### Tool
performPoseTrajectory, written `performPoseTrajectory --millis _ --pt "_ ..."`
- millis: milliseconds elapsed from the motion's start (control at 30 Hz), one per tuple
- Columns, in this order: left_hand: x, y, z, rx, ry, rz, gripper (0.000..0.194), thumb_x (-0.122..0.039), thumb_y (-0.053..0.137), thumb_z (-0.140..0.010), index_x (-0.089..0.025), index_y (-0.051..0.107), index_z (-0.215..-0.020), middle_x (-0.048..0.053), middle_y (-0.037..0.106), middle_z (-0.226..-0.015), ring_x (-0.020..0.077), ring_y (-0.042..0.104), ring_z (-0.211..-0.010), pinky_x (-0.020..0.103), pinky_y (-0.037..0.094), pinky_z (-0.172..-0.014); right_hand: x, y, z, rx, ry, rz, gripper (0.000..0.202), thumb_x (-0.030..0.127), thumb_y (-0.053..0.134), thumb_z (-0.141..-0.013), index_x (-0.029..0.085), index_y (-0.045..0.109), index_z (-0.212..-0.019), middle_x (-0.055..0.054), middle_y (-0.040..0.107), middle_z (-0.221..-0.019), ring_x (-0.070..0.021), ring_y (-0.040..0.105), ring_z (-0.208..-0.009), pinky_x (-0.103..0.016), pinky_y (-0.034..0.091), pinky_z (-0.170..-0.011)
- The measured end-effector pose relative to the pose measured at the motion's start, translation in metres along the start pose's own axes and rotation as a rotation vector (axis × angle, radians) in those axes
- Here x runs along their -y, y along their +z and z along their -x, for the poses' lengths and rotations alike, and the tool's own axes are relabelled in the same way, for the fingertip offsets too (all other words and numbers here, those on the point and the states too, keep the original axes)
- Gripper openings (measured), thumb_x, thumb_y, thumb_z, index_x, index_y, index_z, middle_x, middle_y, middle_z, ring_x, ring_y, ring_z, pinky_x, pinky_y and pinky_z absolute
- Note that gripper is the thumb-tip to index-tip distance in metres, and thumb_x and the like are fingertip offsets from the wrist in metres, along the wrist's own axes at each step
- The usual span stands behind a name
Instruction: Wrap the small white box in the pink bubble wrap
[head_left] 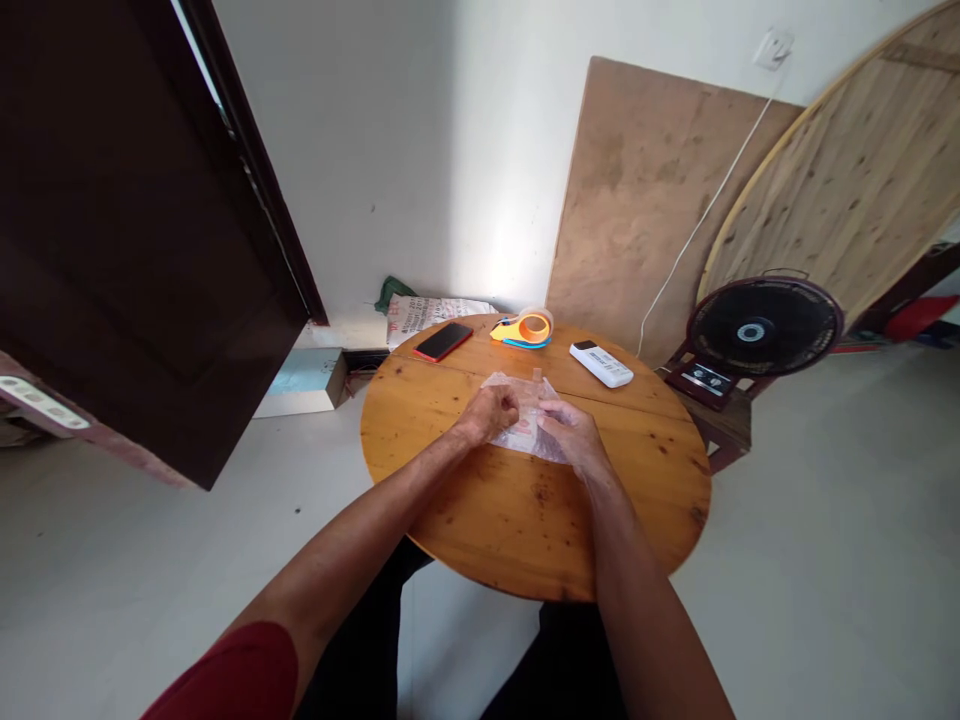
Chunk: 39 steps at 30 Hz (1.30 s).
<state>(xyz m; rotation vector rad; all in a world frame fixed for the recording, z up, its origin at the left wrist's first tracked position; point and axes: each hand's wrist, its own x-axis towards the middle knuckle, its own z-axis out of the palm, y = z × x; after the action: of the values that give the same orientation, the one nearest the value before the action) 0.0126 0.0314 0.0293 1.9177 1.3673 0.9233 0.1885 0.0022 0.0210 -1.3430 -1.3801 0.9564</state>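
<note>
Counter (540,545), round and wooden, carries a thin plastic bag (523,438), spread mostly flat under the hands. The left hand (487,414) curls over one side; the right hand (576,432) bends its fingers at the other; whether either pinches the plastic, I can't tell. Laying it out seems done; with both hands busy there, the handling looks unfinished. A small strip (537,375) stands at its far edge. Beyond lie a white gadget (602,364), a phone (444,342) and a tape dispenser (523,329), all unheld.
</note>
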Motion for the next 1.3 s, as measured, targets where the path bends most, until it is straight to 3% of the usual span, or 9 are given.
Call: performPoseTrajectory --millis 167,367,500,667,867,1000,1133,1300 --pt "0.001 0.001 0.013 -0.001 -0.018 0.08 0.008 -0.011 0.053 -0.065 -0.014 0.06 -0.068 -0.005 0.053 -0.06 0.0068 0.045 -0.055 0.017 0.035 -0.051 -0.003 -0.001 -0.001 0.017 -0.024 0.035 0.03 0.039 0.066 -0.063 0.019 0.069 -0.085 -0.002 0.07 -0.077 -0.0179 0.061 -0.068 -0.032 0.049 -0.067" --pt "-0.003 0.003 0.018 -0.036 -0.069 0.081 0.006 -0.011 0.055 -0.065 -0.014 0.059 -0.068 -0.005 0.051 -0.059 0.0059 0.043 -0.054 0.017 0.034 -0.05 -0.007 0.001 -0.002 0.024 -0.061 0.102 0.028 0.039 0.064 -0.067 0.019 0.068 -0.085 -0.002 0.068 -0.076 -0.0178 0.058 -0.067 -0.032 0.047 -0.067" --pt "-0.006 -0.001 0.016 -0.018 -0.089 0.001 0.009 -0.01 0.056 -0.065 -0.015 0.061 -0.07 -0.005 0.053 -0.061 0.0069 0.045 -0.056 0.017 0.035 -0.052 -0.007 0.002 -0.002 -0.004 -0.213 0.197 0.024 0.034 0.061 -0.07 0.021 0.066 -0.09 -0.003 0.067 -0.086 -0.0201 0.06 -0.078 -0.034 0.048 -0.075" --pt "-0.005 -0.004 0.013 0.007 -0.07 -0.07 0.008 -0.013 0.057 -0.065 -0.016 0.063 -0.07 -0.004 0.057 -0.063 0.0087 0.049 -0.059 0.019 0.037 -0.055 0.004 0.003 0.0 -0.04 -0.497 0.386 0.012 0.026 0.058 -0.074 0.026 0.069 -0.08 -0.005 0.066 -0.095 -0.0241 0.058 -0.096 -0.039 0.043 -0.091" --pt "-0.012 -0.005 0.01 0.066 -0.107 -0.128 0.011 -0.025 0.062 -0.068 -0.016 0.064 -0.071 -0.003 0.059 -0.064 0.0111 0.051 -0.062 0.022 0.037 -0.056 0.01 0.006 0.003 0.186 -0.596 0.439 0.007 0.031 0.067 -0.074 0.026 0.072 -0.074 -0.003 0.071 -0.085 -0.0215 0.063 -0.083 -0.036 0.046 -0.083" --pt "-0.016 -0.017 0.011 0.115 -0.098 -0.195 0.014 -0.026 0.06 -0.072 -0.016 0.066 -0.08 -0.001 0.061 -0.071 0.0118 0.053 -0.066 0.022 0.04 -0.059 0.013 0.007 0.006 0.203 -0.626 0.468 0.009 0.031 0.069 -0.074 0.024 0.071 -0.079 -0.003 0.071 -0.085 -0.0196 0.063 -0.083 -0.033 0.046 -0.08" --pt "-0.005 -0.04 0.014 0.156 -0.101 -0.215 0.022 -0.028 0.061 -0.074 -0.015 0.065 -0.092 0.001 0.063 -0.079 0.0111 0.054 -0.066 0.021 0.041 -0.058 0.016 0.007 0.01 0.189 -0.626 0.519 0.009 0.03 0.07 -0.073 0.023 0.069 -0.078 -0.001 0.069 -0.08 -0.0184 0.061 -0.081 -0.031 0.045 -0.079" --pt "0.013 -0.06 0.024 0.038 -0.198 -0.3 0.031 -0.038 0.065 -0.074 -0.014 0.063 -0.094 0.005 0.066 -0.087 0.0144 0.059 -0.076 0.021 0.041 -0.062 0.017 0.007 0.011 0.195 -0.606 0.534 0.01 0.031 0.071 -0.072 0.022 0.069 -0.078 -0.001 0.068 -0.079 -0.018 0.06 -0.081 -0.03 0.044 -0.079"
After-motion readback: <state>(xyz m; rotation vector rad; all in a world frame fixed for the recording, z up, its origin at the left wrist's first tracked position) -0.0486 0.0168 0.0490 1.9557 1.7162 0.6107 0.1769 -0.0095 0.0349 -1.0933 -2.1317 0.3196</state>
